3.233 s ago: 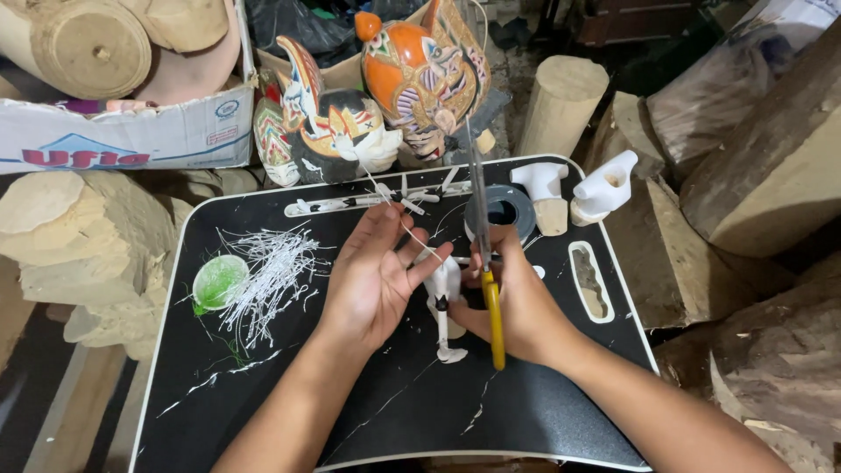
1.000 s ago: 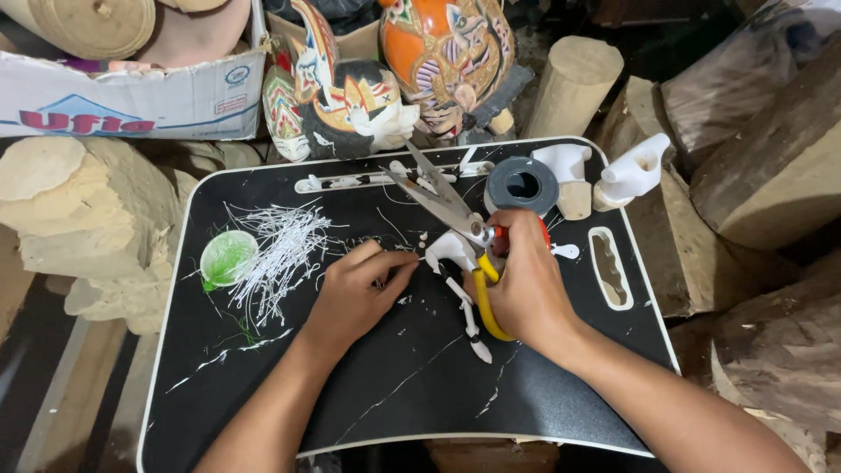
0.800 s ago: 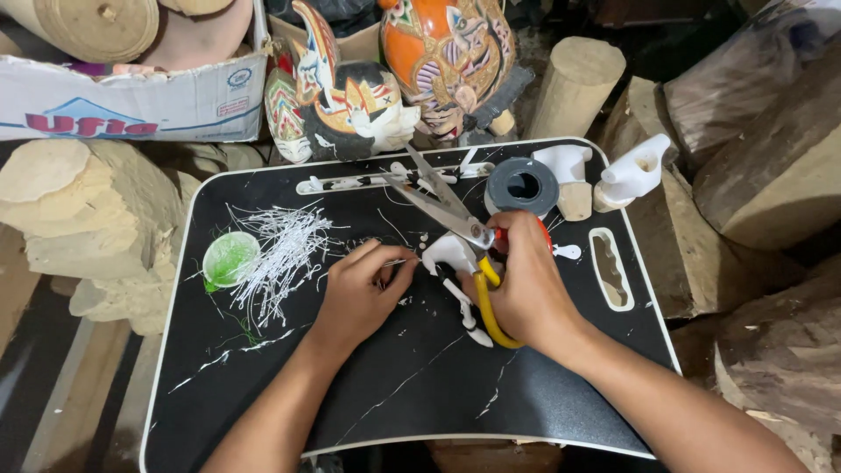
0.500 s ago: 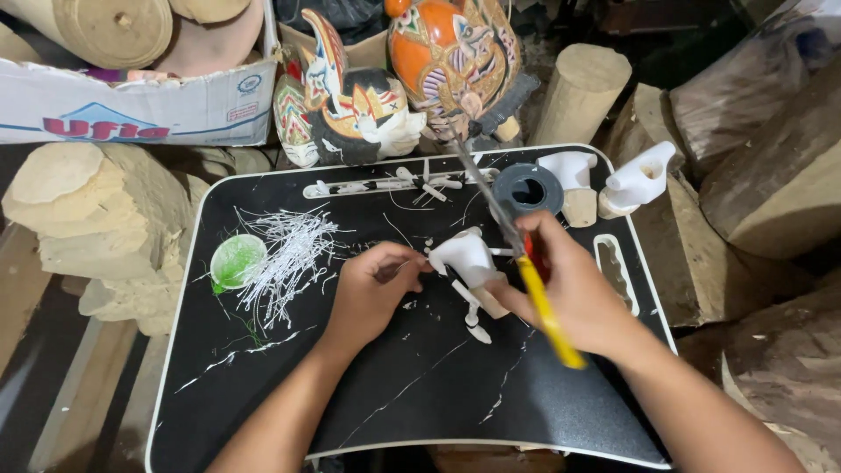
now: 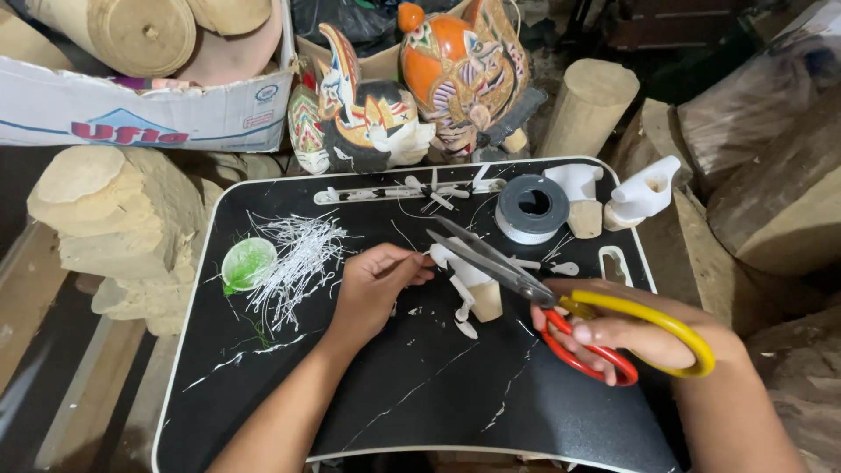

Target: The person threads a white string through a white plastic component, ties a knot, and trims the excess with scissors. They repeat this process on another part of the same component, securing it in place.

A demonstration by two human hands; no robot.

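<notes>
My right hand (image 5: 644, 337) grips scissors (image 5: 561, 302) with a yellow and a red handle loop; the grey blades are apart and point up-left over a small white carved figure (image 5: 469, 285) on a wooden base. My left hand (image 5: 372, 285) rests on the black tray (image 5: 394, 403), fingers curled, pinching a thin white strand near the figure's left side. The figure stands between both hands at the tray's middle.
A pile of white strands (image 5: 293, 258) and a green lid (image 5: 248, 263) lie at the tray's left. A grey tape roll (image 5: 532, 208), white carved pieces (image 5: 644, 191) and painted masks (image 5: 455, 70) sit at the back. Wooden logs (image 5: 114, 228) and a cardboard box (image 5: 140, 109) surround the tray.
My right hand has swung the scissors from upright to lying flatter, blades now open toward the figure. My left hand stayed by the figure, pinching the strand.
</notes>
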